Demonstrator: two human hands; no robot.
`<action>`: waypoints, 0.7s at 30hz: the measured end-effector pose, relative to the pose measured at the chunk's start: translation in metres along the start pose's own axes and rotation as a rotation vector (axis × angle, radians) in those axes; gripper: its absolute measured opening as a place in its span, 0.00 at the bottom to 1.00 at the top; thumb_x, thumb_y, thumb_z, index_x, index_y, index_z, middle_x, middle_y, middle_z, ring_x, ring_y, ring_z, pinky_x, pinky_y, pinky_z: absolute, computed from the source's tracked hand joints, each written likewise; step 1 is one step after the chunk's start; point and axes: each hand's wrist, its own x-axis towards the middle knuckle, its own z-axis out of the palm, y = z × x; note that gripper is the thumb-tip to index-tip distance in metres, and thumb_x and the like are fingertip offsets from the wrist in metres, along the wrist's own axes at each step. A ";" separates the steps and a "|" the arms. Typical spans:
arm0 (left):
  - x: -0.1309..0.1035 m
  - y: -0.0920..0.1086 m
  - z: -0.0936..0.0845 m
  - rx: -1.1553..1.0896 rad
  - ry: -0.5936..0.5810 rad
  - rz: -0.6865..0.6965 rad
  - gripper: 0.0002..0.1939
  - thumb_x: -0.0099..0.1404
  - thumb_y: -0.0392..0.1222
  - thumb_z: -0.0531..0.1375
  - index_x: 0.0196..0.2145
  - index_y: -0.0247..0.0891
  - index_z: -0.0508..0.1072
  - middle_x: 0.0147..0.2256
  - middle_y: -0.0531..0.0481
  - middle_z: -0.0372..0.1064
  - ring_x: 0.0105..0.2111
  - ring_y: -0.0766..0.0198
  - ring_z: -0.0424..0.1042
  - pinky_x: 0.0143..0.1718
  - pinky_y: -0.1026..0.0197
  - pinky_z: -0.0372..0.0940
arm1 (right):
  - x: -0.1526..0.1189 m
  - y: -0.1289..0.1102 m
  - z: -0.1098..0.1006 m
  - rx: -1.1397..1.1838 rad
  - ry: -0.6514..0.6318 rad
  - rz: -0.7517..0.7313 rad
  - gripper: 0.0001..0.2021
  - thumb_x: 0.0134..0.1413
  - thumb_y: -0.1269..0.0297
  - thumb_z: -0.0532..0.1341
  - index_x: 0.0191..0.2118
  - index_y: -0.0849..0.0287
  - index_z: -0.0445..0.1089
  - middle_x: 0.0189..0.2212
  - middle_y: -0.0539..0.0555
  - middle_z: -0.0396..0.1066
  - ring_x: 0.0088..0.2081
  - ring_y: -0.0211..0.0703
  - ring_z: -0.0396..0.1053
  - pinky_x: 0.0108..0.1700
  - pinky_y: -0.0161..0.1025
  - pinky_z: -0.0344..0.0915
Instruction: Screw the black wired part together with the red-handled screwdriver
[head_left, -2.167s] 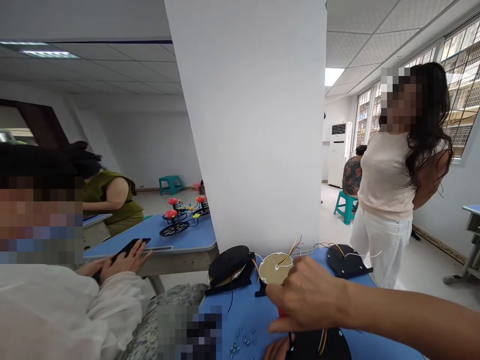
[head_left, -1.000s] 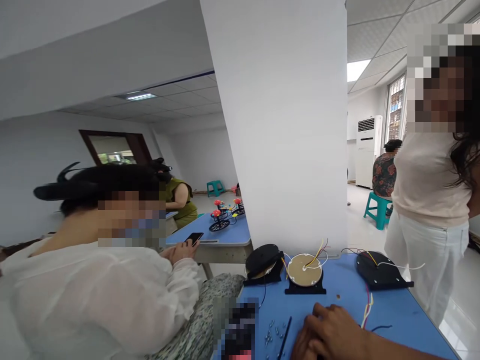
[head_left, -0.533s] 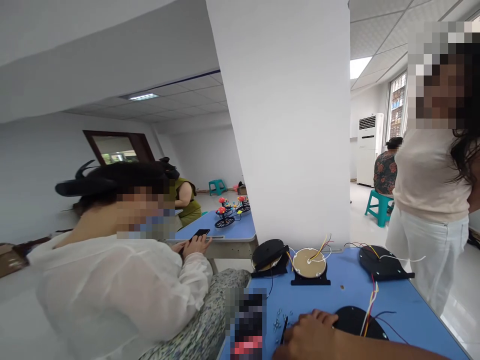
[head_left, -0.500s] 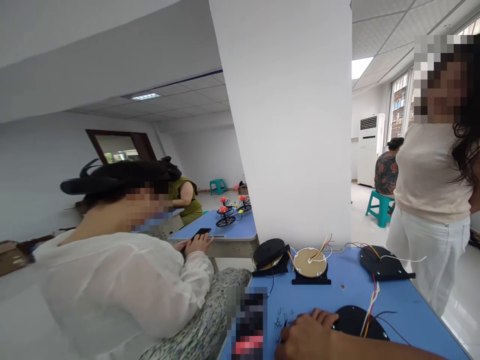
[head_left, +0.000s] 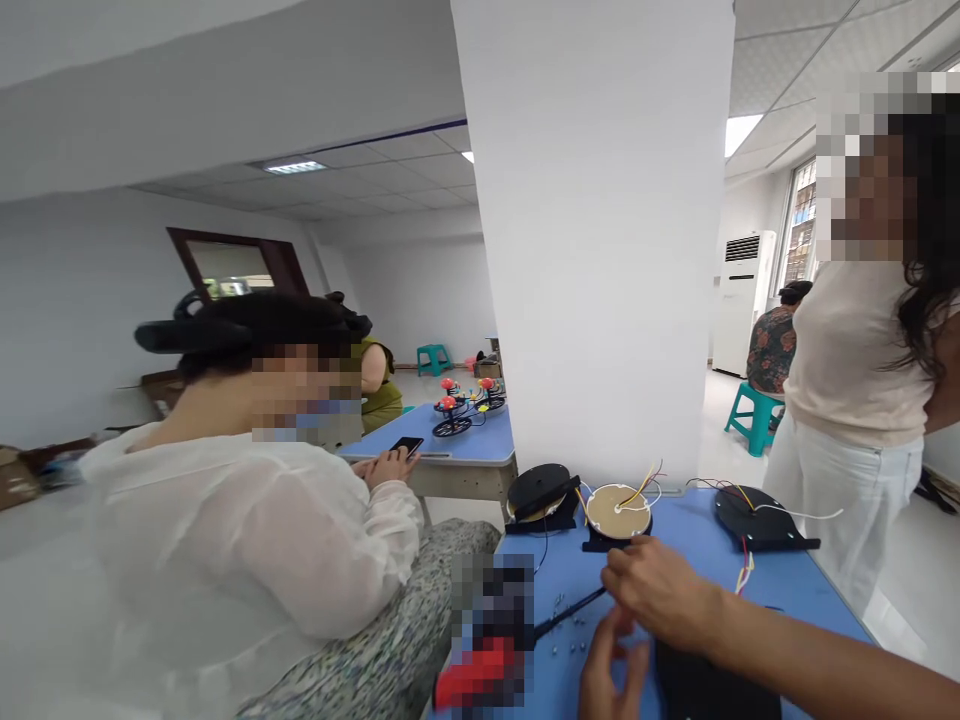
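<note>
Screwdriver work sits low in the view: a thin black rod-shaped tool [head_left: 568, 612] lies with its long axis slanting from lower left, near the blurred red-and-black object [head_left: 487, 650], up to the right, where its upper end disappears under the right hand [head_left: 656, 592]. That hand comes in from the right on a bare forearm, knuckles up, fingers curled down and closed around the tool's upper end. The left hand [head_left: 611, 672] rises from the bottom edge just below the right hand, fingers partly bent and loosely spread; whether it holds anything I cannot tell. Just beside it, to the right, is a flat black disc-shaped base [head_left: 709, 685]. Small silvery screws [head_left: 566, 640] are scattered on the blue tabletop [head_left: 697, 560] just under the tool. Beyond the right hand stands a round tan plate on a black stand [head_left: 616, 512] with yellow and red wires.
</note>
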 end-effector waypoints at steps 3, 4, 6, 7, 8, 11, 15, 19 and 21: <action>0.011 0.021 -0.003 -0.351 0.087 -0.091 0.41 0.55 0.72 0.57 0.53 0.35 0.67 0.51 0.35 0.72 0.37 0.60 0.73 0.31 0.61 0.69 | -0.028 0.011 -0.010 0.058 -0.013 0.042 0.06 0.57 0.76 0.58 0.36 0.65 0.74 0.34 0.61 0.76 0.35 0.48 0.74 0.36 0.39 0.64; 0.014 0.031 -0.006 -0.430 0.109 -0.101 0.38 0.56 0.70 0.59 0.52 0.36 0.68 0.50 0.36 0.72 0.33 0.63 0.72 0.27 0.63 0.66 | -0.036 0.012 -0.011 0.091 -0.018 0.054 0.06 0.57 0.76 0.60 0.34 0.64 0.74 0.32 0.58 0.76 0.34 0.46 0.74 0.35 0.36 0.63; 0.020 0.050 -0.011 -0.470 0.098 -0.098 0.30 0.58 0.66 0.60 0.44 0.36 0.71 0.42 0.41 0.76 0.24 0.69 0.66 0.22 0.65 0.61 | -0.047 0.014 -0.013 0.164 -0.027 0.067 0.05 0.55 0.74 0.63 0.30 0.61 0.74 0.27 0.52 0.76 0.31 0.41 0.73 0.34 0.32 0.63; 0.024 0.059 -0.012 -0.449 0.059 -0.096 0.28 0.58 0.66 0.60 0.40 0.36 0.71 0.37 0.44 0.76 0.21 0.70 0.64 0.21 0.66 0.58 | -0.050 0.015 -0.016 0.195 -0.023 0.077 0.05 0.55 0.73 0.64 0.29 0.60 0.74 0.26 0.50 0.76 0.30 0.40 0.73 0.34 0.31 0.63; 0.028 0.065 -0.013 -0.402 0.011 -0.096 0.28 0.57 0.67 0.60 0.36 0.37 0.70 0.32 0.47 0.75 0.20 0.71 0.62 0.20 0.66 0.57 | -0.051 0.016 -0.022 0.221 -0.008 0.096 0.03 0.56 0.71 0.64 0.31 0.59 0.75 0.27 0.50 0.76 0.30 0.40 0.73 0.34 0.31 0.63; 0.038 0.072 -0.006 -0.124 -0.122 -0.056 0.31 0.56 0.73 0.55 0.28 0.38 0.68 0.21 0.55 0.64 0.19 0.69 0.61 0.20 0.65 0.57 | -0.050 0.018 -0.048 0.293 0.125 0.191 0.14 0.62 0.61 0.61 0.51 0.59 0.70 0.42 0.54 0.76 0.36 0.41 0.73 0.39 0.35 0.65; 0.046 0.059 0.013 0.162 -0.215 0.088 0.32 0.61 0.72 0.47 0.26 0.40 0.68 0.19 0.55 0.62 0.20 0.66 0.61 0.25 0.62 0.58 | -0.041 0.009 -0.078 0.319 0.300 0.234 0.30 0.62 0.51 0.60 0.64 0.55 0.54 0.51 0.58 0.71 0.45 0.48 0.71 0.44 0.40 0.64; 0.050 0.064 0.023 0.172 -0.309 0.046 0.34 0.60 0.74 0.43 0.28 0.39 0.68 0.22 0.53 0.64 0.20 0.64 0.61 0.26 0.60 0.59 | -0.024 0.003 -0.081 0.106 0.210 0.271 0.14 0.63 0.61 0.60 0.50 0.61 0.66 0.41 0.59 0.75 0.38 0.49 0.73 0.33 0.37 0.59; 0.053 0.072 0.020 0.188 -0.361 0.013 0.33 0.60 0.73 0.45 0.31 0.38 0.69 0.23 0.53 0.64 0.21 0.64 0.62 0.28 0.59 0.60 | -0.018 0.007 -0.079 0.093 0.203 0.290 0.08 0.62 0.65 0.59 0.45 0.62 0.67 0.35 0.57 0.75 0.33 0.47 0.72 0.29 0.36 0.54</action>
